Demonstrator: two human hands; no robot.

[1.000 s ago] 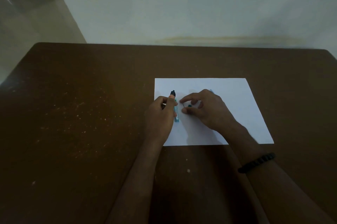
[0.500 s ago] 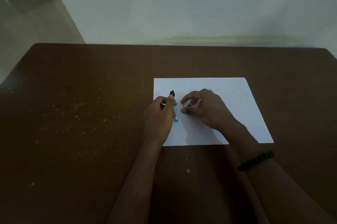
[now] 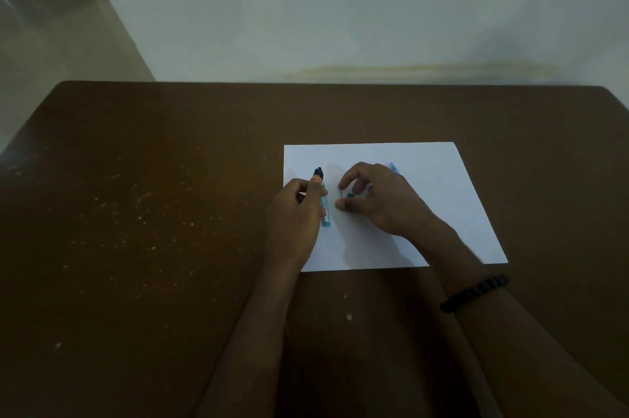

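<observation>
My right hand (image 3: 381, 199) pinches what looks like a thin lead (image 3: 341, 193), teal cap (image 3: 350, 195) just beside it. My left hand (image 3: 299, 210) grips the dark-tipped pencil (image 3: 319, 174), teal tube (image 3: 325, 211) alongside, over the paper (image 3: 429, 176). The lead is out; feeding it in remains.

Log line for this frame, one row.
left hand: holds teal tube | right hand: pinches thin dark rod | teal piece: by right fingers | white paper on table

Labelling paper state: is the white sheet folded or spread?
Spread. The white rectangular paper sheet lies flat on the dark brown table, its visible edges straight, with no crease showing.
</observation>
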